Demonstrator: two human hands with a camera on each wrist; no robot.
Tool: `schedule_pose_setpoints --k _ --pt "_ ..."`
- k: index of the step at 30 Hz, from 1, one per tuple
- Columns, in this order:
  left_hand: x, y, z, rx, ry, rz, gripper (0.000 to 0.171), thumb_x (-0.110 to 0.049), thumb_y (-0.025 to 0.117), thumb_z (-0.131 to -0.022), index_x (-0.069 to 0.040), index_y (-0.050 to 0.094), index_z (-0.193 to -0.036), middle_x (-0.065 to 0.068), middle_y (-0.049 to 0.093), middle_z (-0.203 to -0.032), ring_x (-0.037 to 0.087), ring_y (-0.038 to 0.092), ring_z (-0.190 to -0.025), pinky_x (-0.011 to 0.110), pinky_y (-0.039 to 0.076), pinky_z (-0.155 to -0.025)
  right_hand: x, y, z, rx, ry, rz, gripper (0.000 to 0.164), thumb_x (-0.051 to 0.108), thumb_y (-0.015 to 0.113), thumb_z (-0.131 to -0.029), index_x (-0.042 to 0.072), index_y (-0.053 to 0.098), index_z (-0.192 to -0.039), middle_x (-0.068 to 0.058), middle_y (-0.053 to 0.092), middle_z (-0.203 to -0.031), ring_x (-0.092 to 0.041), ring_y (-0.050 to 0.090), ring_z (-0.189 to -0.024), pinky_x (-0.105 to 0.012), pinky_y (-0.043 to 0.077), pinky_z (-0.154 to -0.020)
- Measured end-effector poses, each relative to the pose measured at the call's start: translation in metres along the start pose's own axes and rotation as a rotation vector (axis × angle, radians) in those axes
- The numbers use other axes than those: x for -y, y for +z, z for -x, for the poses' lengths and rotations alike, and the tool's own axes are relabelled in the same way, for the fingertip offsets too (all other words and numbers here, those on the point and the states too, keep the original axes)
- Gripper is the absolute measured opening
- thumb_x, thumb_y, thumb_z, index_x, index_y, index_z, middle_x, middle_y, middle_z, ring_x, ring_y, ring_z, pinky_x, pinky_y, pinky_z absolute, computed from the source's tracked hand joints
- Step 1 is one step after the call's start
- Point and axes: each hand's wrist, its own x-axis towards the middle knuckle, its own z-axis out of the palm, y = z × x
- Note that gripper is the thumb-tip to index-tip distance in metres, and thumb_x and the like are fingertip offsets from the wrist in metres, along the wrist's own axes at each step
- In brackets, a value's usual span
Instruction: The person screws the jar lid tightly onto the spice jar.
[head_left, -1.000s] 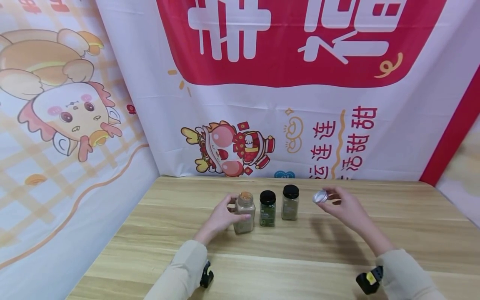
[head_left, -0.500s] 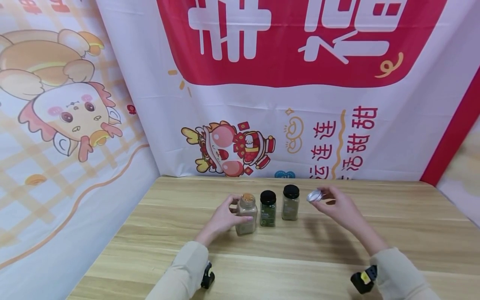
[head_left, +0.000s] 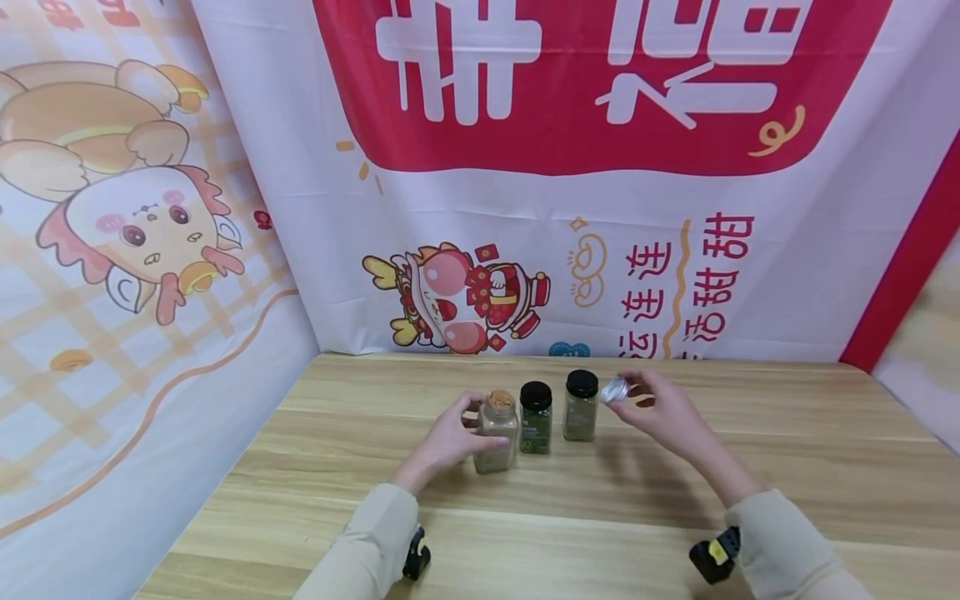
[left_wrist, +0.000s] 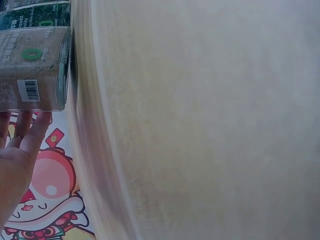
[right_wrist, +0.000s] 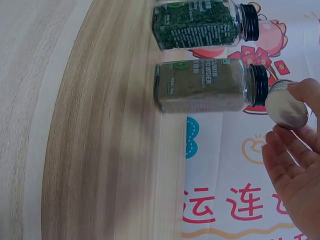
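Observation:
My left hand (head_left: 448,435) grips an uncapped square glass spice jar (head_left: 498,450) of brownish powder, thumb across its front. Its mouth shows orange-brown. In the left wrist view, the same jar (left_wrist: 35,70) has a barcode label, with fingers (left_wrist: 37,131) against its side; whether its base touches the table cannot be told. My right hand (head_left: 663,417) pinches a silver metal lid (head_left: 615,389) in the air, right of a capped jar labelled cumin powder (head_left: 581,415). The right wrist view shows the lid (right_wrist: 287,107) close beside that jar's black cap (right_wrist: 260,85).
Between the held jar and the cumin jar stands a black-capped jar of green flakes (head_left: 536,427). All are on a wood-grain table (head_left: 525,533) near its back edge. A printed cloth (head_left: 480,200) hangs behind, another (head_left: 150,250) at the left.
My right hand has carried the silver lid leftward, nearer the cumin jar. The left hand and its jar have shifted slightly right and toward me. The two capped jars have stayed put.

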Motion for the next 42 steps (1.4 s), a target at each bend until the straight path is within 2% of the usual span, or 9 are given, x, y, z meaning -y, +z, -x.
schedule_pose_setpoints --k 9,15,35,42 --pt "-0.002 0.005 -0.003 0.021 0.017 0.004 0.065 -0.029 0.083 -0.072 -0.015 0.049 -0.126 0.009 0.057 -0.126 0.028 0.055 -0.116 0.044 0.051 -0.096 0.005 0.002 -0.002 0.015 -0.007 -0.005 0.046 0.015 0.067 -0.088 -0.006 0.052 -0.126 -0.022 0.062 -0.114 -0.033 0.060 -0.104 -0.045 0.054 -0.087" --pt "-0.003 0.006 -0.003 0.021 0.007 -0.008 0.064 -0.030 0.084 -0.072 -0.017 0.050 -0.125 0.007 0.058 -0.124 0.027 0.055 -0.115 0.045 0.051 -0.096 0.006 0.005 -0.003 0.019 -0.022 -0.018 0.045 0.012 0.067 -0.088 -0.008 0.052 -0.125 -0.022 0.062 -0.113 -0.035 0.060 -0.103 -0.046 0.055 -0.086" --pt "-0.004 0.010 -0.003 0.032 -0.003 0.012 0.067 -0.031 0.083 -0.073 -0.017 0.048 -0.129 0.009 0.052 -0.130 0.030 0.053 -0.121 0.046 0.050 -0.098 0.009 0.014 -0.003 0.021 -0.032 -0.031 0.043 0.009 0.067 -0.086 -0.007 0.053 -0.123 -0.021 0.062 -0.111 -0.033 0.062 -0.100 -0.043 0.055 -0.084" --pt "-0.005 0.011 -0.003 0.038 -0.008 0.021 0.068 -0.032 0.083 -0.073 -0.018 0.047 -0.130 0.009 0.052 -0.130 0.030 0.052 -0.122 0.046 0.049 -0.099 0.016 0.016 -0.005 0.050 -0.034 -0.065 0.045 0.010 0.067 -0.086 -0.008 0.052 -0.125 -0.023 0.060 -0.115 -0.035 0.061 -0.102 -0.046 0.055 -0.088"
